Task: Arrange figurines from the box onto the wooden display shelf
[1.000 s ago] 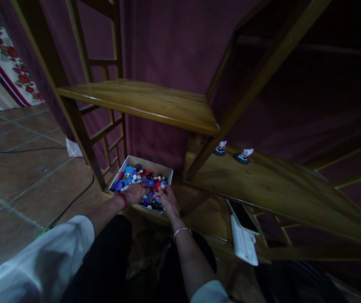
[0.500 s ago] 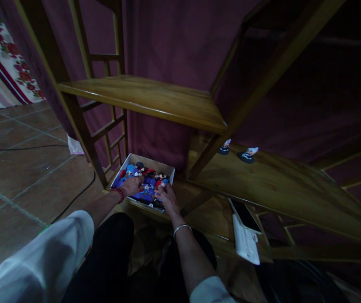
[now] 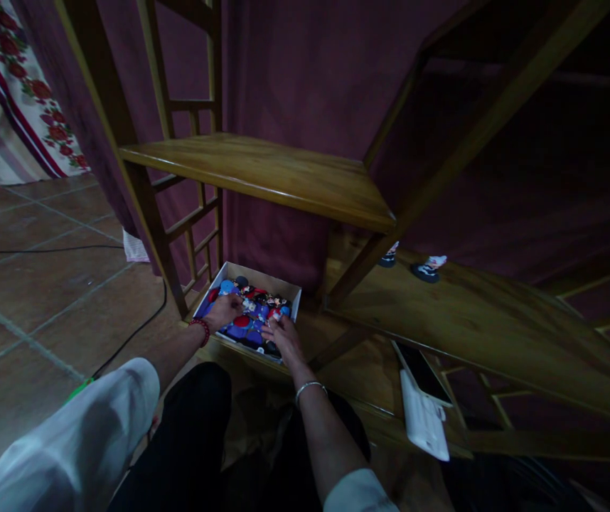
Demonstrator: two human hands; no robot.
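An open white box (image 3: 298, 304) on the low wooden shelf is full of small figurines (image 3: 254, 310) in blue, red and black. Over its left part is my left hand (image 3: 224, 311), its fingers closed together among the figurines; what they grip, if anything, is too small to name. My right hand (image 3: 284, 338) is at the box's right front, palm turned inward, fingers bent around or against a small red and white figurine (image 3: 274, 315). Whether it is gripped is unclear.
A wooden shelf board (image 3: 262, 171) juts out above the box. On the right-hand shelf (image 3: 475, 313) stand two small figurines (image 3: 429, 269). Lower right lie a dark-screened device (image 3: 421, 371) and a white case (image 3: 423, 419). A black cable (image 3: 139, 328) runs over the tiled floor.
The view has shifted slightly, so the scene sits a little further right. My left hand has moved a little within the box, uncovering a white and blue figurine beside its fingertips.
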